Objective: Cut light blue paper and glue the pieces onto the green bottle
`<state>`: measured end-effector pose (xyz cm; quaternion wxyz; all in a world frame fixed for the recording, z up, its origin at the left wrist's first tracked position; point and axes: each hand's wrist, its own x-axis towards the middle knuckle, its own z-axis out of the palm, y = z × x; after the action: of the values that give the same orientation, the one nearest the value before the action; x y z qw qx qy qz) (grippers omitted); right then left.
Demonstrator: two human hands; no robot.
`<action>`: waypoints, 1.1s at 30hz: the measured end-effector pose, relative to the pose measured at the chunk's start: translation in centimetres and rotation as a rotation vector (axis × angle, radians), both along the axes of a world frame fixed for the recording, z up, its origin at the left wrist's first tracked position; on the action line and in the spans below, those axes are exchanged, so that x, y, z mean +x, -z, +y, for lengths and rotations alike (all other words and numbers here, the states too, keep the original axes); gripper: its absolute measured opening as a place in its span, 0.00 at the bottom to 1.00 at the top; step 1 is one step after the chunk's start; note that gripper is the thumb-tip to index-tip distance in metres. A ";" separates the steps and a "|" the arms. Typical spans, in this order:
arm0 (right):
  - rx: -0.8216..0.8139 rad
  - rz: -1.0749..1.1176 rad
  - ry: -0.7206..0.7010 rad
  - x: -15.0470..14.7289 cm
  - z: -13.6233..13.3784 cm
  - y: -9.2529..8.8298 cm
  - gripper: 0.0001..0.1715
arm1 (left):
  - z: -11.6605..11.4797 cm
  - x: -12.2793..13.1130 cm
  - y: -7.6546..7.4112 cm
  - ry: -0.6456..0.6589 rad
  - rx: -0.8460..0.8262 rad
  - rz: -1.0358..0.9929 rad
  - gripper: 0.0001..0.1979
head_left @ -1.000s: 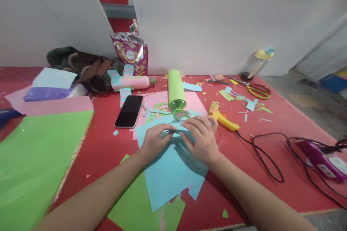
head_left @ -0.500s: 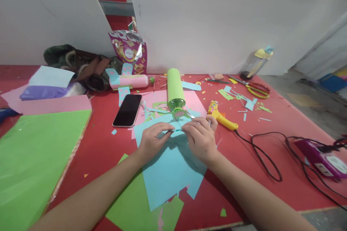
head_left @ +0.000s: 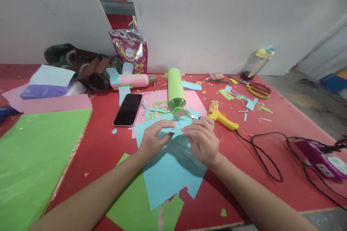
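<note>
My left hand (head_left: 155, 137) is over the light blue paper sheet (head_left: 162, 180), its thumb and forefinger apart around the near side of a small light blue paper piece (head_left: 178, 127). My right hand (head_left: 203, 140) has its fingers curled, with the tips at the right edge of that piece; its thumb is mostly hidden. Just beyond the hands lies a bottle wrapped in green paper (head_left: 175, 86), its clear green neck and cap pointing at me. Scissors (head_left: 193, 116) lie partly under my right fingers, blades toward the bottle cap.
A yellow glue gun (head_left: 223, 120) with a black cord lies right, leading toward a purple power strip (head_left: 322, 158). Left are a phone (head_left: 128, 110), a pink-wrapped bottle (head_left: 132, 81) and green sheets (head_left: 40, 162). Red-and-yellow-handled scissors (head_left: 258, 90) and a clear bottle (head_left: 256, 65) are at back right.
My left thumb and forefinger have parted from their pinch on the small blue paper piece. My right hand has turned slightly and its fingers have shifted; the piece now lies flatter.
</note>
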<state>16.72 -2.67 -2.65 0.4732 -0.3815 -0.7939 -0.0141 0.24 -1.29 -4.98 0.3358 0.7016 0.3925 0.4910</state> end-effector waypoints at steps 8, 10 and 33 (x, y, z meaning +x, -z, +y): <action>-0.332 0.458 -0.082 -0.5 -0.2 0.3 0.05 | -0.5 0.3 -0.5 -0.013 -0.245 -0.138 0.05; -0.449 0.541 -0.021 -0.6 -0.2 0.4 0.04 | -0.6 0.4 -0.6 -0.006 -0.346 -0.138 0.06; -0.683 0.193 0.029 -1.0 0.3 0.9 0.08 | 0.2 0.8 -0.4 0.051 -0.720 -0.240 0.10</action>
<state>15.67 -2.40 -3.58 0.3910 -0.5287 -0.6988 0.2816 1.06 -1.09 -4.61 0.6166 0.4857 0.4801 0.3916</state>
